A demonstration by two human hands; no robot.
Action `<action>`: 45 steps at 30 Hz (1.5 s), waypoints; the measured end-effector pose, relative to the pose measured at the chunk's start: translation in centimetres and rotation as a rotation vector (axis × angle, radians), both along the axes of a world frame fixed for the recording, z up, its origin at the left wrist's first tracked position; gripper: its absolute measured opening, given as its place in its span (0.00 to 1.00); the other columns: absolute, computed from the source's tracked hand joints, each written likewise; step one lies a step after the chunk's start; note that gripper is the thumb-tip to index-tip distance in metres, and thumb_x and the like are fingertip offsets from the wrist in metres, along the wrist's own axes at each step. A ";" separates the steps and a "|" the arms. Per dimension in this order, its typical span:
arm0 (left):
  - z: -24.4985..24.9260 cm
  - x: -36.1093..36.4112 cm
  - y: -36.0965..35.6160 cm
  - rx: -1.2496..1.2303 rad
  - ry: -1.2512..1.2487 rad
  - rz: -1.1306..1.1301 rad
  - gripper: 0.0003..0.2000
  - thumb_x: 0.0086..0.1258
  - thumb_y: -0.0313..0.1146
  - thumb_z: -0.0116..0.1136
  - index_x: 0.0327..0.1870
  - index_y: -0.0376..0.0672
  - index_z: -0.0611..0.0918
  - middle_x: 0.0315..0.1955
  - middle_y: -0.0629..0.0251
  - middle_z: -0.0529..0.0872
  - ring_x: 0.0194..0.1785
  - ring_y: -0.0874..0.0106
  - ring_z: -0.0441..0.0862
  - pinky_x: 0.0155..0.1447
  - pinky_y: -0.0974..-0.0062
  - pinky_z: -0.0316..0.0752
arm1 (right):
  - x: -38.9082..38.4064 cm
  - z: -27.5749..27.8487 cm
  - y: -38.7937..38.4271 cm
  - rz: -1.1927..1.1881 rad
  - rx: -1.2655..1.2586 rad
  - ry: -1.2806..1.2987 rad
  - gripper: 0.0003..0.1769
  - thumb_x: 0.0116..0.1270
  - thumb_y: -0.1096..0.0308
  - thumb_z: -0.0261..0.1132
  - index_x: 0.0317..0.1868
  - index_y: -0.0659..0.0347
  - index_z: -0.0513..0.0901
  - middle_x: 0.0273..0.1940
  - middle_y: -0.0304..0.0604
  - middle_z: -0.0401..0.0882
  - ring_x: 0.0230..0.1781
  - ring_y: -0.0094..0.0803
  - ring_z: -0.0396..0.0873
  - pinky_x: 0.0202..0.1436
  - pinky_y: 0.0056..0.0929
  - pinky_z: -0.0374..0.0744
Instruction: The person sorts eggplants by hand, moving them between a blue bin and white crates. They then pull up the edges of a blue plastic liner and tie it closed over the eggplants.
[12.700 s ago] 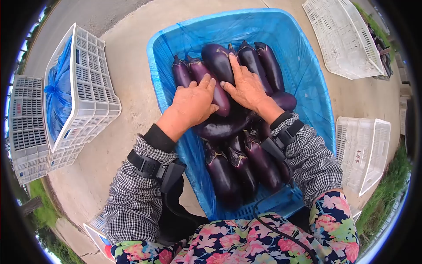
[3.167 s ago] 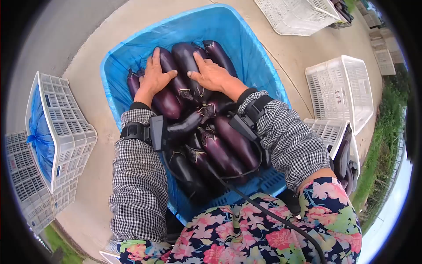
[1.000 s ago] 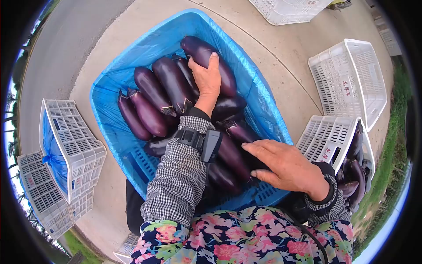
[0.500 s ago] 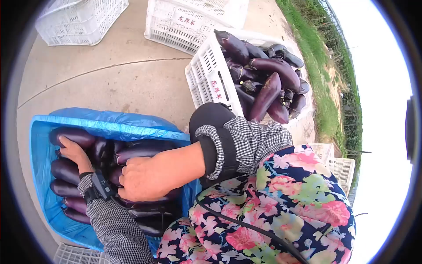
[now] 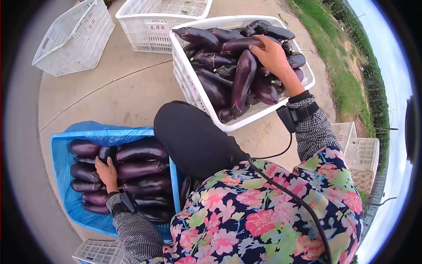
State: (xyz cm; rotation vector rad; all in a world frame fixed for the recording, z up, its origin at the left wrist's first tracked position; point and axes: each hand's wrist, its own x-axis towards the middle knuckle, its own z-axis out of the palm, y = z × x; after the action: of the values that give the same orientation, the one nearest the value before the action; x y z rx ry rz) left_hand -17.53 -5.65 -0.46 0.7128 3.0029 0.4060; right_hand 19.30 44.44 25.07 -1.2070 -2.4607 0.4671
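Note:
My left hand (image 5: 107,173) is inside the blue-lined crate (image 5: 59,169), thumb and fingers around the lower end of a dark eggplant (image 5: 105,152). Glossy purple eggplants lie side by side in this crate, in a left column and a right column. Over at the white crate (image 5: 244,124), my right hand (image 5: 273,56) has its thumb and fingertips closed on a long eggplant (image 5: 239,45) on top of the pile. Another eggplant (image 5: 245,79) slants across the heap just below it. My right fingers partly cover the far end of the gripped eggplant.
Two more white crates, one at far left (image 5: 83,48) and one at top centre (image 5: 149,42), stand on the concrete. Further white crates (image 5: 362,152) are at the right by the grass. A black cable (image 5: 303,202) crosses my floral clothing; my dark-covered knee (image 5: 189,136) sits between the crates.
My right hand has moved from over the blue-lined crate to the eggplants in the white crate. My left hand has shifted from the corner eggplant to the dark one beside it. The view has tilted.

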 end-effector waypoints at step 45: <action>5.6 -6.3 -6.4 0.406 0.276 0.407 0.16 0.63 0.30 0.54 0.52 0.41 0.78 0.49 0.57 0.79 0.57 0.56 0.73 0.62 0.59 0.66 | -53.0 -10.7 -42.0 1.301 -0.117 0.199 0.39 0.68 0.50 0.57 0.69 0.72 0.60 0.65 0.64 0.64 0.68 0.55 0.62 0.71 0.41 0.60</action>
State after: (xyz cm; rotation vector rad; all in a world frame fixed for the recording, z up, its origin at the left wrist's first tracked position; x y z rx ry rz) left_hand -23.78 -12.02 5.18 0.1618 3.3635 1.0329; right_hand -33.69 2.49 14.40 0.5744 -2.7202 0.9642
